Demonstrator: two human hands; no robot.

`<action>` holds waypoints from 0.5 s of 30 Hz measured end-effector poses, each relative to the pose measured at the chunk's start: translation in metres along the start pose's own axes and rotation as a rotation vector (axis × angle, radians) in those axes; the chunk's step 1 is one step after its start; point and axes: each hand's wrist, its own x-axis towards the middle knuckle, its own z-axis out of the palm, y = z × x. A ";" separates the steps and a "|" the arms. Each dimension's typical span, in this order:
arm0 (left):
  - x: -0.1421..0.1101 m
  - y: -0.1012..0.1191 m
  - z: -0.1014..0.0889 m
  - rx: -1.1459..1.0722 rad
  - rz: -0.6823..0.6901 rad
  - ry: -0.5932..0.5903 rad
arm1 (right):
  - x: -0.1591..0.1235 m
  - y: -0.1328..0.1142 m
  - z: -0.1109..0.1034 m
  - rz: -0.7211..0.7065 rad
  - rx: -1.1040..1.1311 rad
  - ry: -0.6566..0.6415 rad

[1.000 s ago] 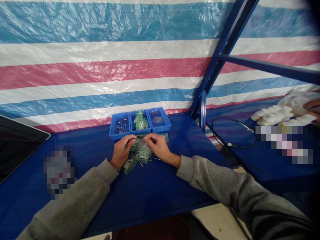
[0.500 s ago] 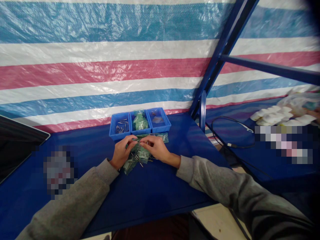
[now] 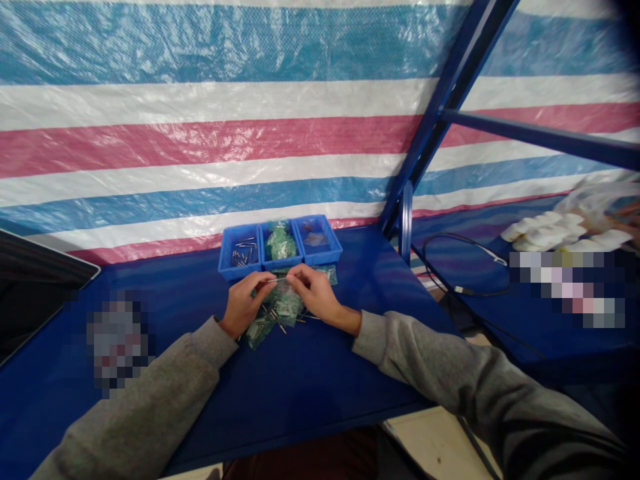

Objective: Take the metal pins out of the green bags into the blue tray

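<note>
My left hand pinches one end of a thin metal rod, and my right hand pinches the other end. Both hands are closed at the fingertips, with the rod level between them. Below lies a pile of greenish clear plastic bags on the blue table. Several loose metal rods lie on and beside the bags. Just beyond my hands stands a row of three blue bins: the left bin holds loose rods, the middle bin green bags, the right bin small clear items.
A dark screen-like panel stands at the left edge. On the right are a blue metal frame, a black cable and white gloves on another blue surface. Striped sheeting hangs behind.
My right hand's fingertips have shifted slightly up and right, away from the left ones, and the rod between them now shows. The left hand has barely moved.
</note>
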 end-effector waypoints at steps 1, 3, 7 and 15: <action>0.000 0.000 0.000 0.000 0.010 0.004 | 0.000 0.000 0.000 0.002 0.001 0.002; 0.000 0.000 0.000 0.002 0.032 0.007 | 0.000 0.000 0.000 0.003 0.002 0.005; -0.001 0.002 -0.002 -0.006 0.058 -0.042 | 0.000 0.000 0.000 -0.008 0.030 -0.003; -0.001 0.002 -0.004 0.026 0.045 -0.081 | 0.001 -0.005 -0.001 -0.114 -0.014 -0.064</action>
